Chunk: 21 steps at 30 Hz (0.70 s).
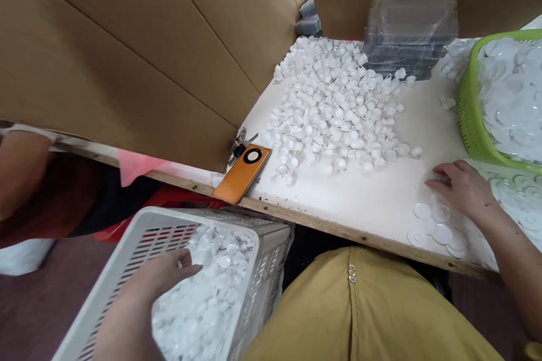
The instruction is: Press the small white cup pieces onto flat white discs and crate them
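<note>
Over the pale grey plastic basket [249, 271] my left hand [169, 273] hangs with curled fingers and the thumb close to them. Whatever it may hold is hidden. Small white plastic pieces [199, 310] fill that basket below it. On the table at the right, my right hand [459, 186] has its fingertips pinched together, with a whitish edge at them that looks like a small saucer. Several flat white saucers [442, 232] lie loose just in front of this hand. A wide heap of tiny white cups [339, 107] spreads over the table to its left.
A green basket [468, 107] full of white saucers stands at the right. Tall cardboard [169, 67] walls off the left side. An orange phone [241, 177] and keys [240, 144] lie by the table edge. Plastic-wrapped grey stacks [406, 39] stand behind. Another person's arm [21, 169] shows far left.
</note>
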Available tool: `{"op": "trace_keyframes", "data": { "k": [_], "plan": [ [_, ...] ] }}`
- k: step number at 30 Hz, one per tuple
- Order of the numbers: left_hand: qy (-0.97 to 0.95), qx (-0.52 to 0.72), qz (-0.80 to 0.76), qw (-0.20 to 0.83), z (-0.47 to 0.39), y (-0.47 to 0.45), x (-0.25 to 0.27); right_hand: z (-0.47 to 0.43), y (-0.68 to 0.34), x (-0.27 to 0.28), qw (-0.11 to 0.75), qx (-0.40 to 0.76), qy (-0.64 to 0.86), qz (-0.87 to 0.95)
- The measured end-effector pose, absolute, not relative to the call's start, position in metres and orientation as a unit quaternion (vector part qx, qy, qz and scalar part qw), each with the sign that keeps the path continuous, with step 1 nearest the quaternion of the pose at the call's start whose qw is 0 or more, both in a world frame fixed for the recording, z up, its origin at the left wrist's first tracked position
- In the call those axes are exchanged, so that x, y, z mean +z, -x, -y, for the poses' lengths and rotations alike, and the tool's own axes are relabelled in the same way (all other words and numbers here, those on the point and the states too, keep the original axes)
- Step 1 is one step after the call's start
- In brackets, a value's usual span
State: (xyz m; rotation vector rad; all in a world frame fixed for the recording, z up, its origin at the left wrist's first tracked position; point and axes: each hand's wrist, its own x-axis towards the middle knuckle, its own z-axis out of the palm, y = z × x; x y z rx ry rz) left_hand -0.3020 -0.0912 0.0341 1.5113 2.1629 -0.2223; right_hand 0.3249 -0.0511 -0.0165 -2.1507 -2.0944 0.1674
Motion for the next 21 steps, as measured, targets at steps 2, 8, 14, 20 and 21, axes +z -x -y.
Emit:
{"op": "trace_keyframes", "data": {
  "k": [2,8,14,20,21],
  "plan": [
    [-0.536,-0.119,-0.811,0.202,0.095,0.298,0.032,0.051,-0.317,-0.016,0.061,0.038,0.716,0.694],
    [-0.705,0.135,-0.678,0.155,0.049,0.142,0.031,0.047,-0.305,-0.002,0.022,-0.008,0.714,0.7],
    [-0.807,0.149,-0.541,0.186,-0.001,0.031,-0.003,0.059,-0.312,-0.006,0.078,0.022,0.698,0.711],
    [-0.734,0.197,-0.544,0.355,0.001,0.033,-0.011,0.066,-0.323,-0.001,0.091,0.081,0.74,0.661],
    [-0.725,0.207,-0.526,0.393,0.004,0.032,-0.012,0.064,-0.318,0.003,0.121,0.119,0.744,0.646]
  ]
}}
